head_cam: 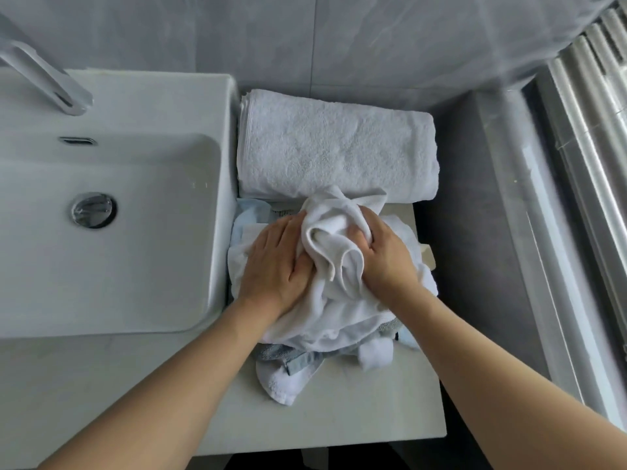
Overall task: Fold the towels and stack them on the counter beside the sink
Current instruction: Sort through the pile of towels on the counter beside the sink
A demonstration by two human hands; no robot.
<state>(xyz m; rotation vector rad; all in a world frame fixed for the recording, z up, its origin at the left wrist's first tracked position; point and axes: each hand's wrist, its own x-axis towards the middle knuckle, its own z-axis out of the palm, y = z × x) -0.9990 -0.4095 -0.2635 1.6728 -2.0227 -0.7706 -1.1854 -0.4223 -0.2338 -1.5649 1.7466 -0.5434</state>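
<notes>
A folded white towel (336, 147) lies flat on the counter (339, 408) against the back wall, right of the sink (112, 205). In front of it sits a heap of crumpled towels, with a white towel (334, 245) on top and grey (281, 354) and pale blue (249, 212) cloth showing underneath. My left hand (276, 262) and my right hand (386, 256) both grip the bunched top white towel from either side, fingers dug into its folds.
A chrome tap (51, 83) reaches over the white basin at the left. A grey tiled wall stands behind. A grey ledge and white window frame (576, 198) run along the right. The counter's front edge is near my forearms.
</notes>
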